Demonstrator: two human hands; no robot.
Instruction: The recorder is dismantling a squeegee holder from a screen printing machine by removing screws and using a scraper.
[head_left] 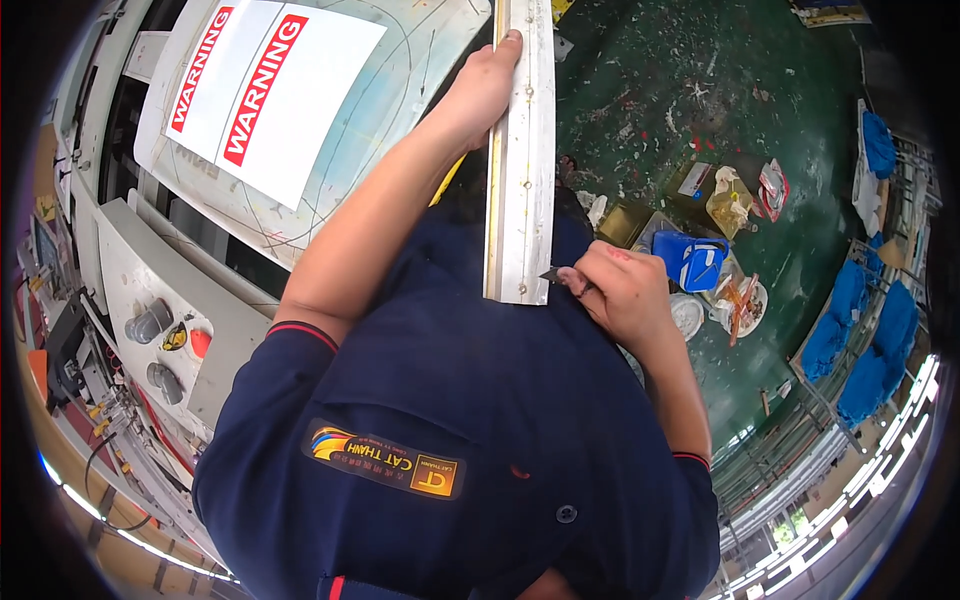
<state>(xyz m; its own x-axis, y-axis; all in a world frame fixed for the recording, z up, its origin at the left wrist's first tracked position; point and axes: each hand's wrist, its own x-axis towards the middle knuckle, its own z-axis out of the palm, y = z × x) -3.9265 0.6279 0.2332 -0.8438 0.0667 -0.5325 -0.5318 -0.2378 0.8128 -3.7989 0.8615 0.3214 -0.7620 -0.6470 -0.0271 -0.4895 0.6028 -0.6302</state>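
Observation:
A long pale metal strip (524, 150) runs from my chest up and away, its near end resting against my dark blue shirt. My left hand (480, 85) grips the strip's left edge far along it, fingers wrapped around it. My right hand (620, 285) is closed on a small dark blade-like tool (553, 273), whose tip touches the strip's right edge near its near end.
A grey machine with a white panel (300, 120), knobs (150, 322) and a red button (200, 342) stands at my left. On the green floor to my right lie a blue container (692, 258), bags, a plate (745, 305), and blue cloths (870, 340) on a rack.

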